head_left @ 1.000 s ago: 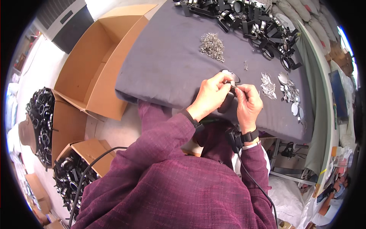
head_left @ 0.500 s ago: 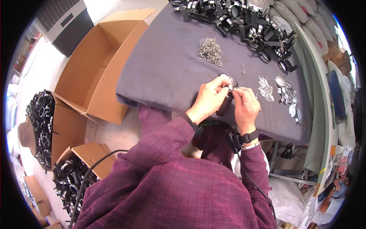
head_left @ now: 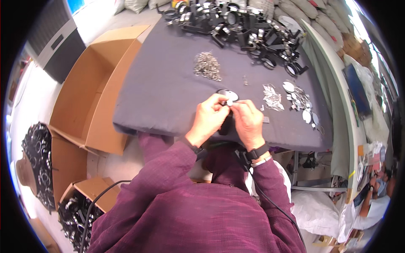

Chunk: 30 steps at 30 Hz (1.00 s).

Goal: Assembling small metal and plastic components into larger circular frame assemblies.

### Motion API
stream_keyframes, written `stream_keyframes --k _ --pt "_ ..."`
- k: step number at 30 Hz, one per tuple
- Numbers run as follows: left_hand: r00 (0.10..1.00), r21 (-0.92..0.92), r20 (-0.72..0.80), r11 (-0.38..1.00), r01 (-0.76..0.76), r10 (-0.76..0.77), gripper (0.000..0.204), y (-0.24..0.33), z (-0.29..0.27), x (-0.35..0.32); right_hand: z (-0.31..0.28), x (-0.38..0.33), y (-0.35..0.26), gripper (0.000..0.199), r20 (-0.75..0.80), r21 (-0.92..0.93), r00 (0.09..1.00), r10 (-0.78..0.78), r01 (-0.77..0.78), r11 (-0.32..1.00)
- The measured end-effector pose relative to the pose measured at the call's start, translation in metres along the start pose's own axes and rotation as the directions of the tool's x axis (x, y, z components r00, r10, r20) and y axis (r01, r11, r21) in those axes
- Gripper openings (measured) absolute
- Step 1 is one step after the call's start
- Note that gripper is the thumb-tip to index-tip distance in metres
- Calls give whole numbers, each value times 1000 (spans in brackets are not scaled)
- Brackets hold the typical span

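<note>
At the near edge of the grey padded table, both my hands meet over a black part with a round silver-white face (head_left: 231, 95). My left hand (head_left: 207, 120) is closed on it, thumb and forefinger at a small pale metal tab (head_left: 229, 102). Pinched fingers of my right hand (head_left: 249, 124) touch the same spot from the right; what they hold is too small to make out. The lower black end of the part hangs partly hidden between my hands. Right of them lie thin silver pins (head_left: 272, 98) and flat round silver discs (head_left: 306, 116) with small tabs.
Small metal fittings (head_left: 207, 66) form a heap on the grey table (head_left: 164, 80). Black brackets with silver rings (head_left: 253, 31) pile along its far edge. An open cardboard box (head_left: 86, 92) stands left; boxes of similar black parts (head_left: 78, 215) sit lower left. Sacks (head_left: 329, 27) lie beyond.
The whole view has shifted, so the table and its piles appear farther left. Both hands stay together at the black part, with only slight finger movement.
</note>
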<state>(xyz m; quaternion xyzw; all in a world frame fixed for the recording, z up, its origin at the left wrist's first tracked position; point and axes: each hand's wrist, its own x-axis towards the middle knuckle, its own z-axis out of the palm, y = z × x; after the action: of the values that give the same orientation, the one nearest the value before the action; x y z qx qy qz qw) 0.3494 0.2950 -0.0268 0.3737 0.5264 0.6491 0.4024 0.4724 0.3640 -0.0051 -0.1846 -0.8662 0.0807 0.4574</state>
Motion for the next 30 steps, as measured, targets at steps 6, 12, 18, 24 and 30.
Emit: stream_keyframes --k 6,12,18,24,30 --pt "998 -73 -70 997 -10 5 16 -4 9 3 -3 1 -1 10 21 1 998 55 -55 998" --pt "996 -8 -89 1000 -1 0 12 3 7 0 -41 -6 16 9 -3 -116 988 153 -153 981" --pt "999 -9 -49 1000 -18 17 14 -1 8 3 -107 -27 134 10 -15 -417 869 495 -455 787" --pt "1000 -14 -24 1000 12 -13 15 -1 6 4 -108 -23 162 13 188 -683 820 540 -285 672" --pt "999 8 5 999 49 -49 16 4 5 4 -96 -10 152 10 344 -776 808 479 -43 629"
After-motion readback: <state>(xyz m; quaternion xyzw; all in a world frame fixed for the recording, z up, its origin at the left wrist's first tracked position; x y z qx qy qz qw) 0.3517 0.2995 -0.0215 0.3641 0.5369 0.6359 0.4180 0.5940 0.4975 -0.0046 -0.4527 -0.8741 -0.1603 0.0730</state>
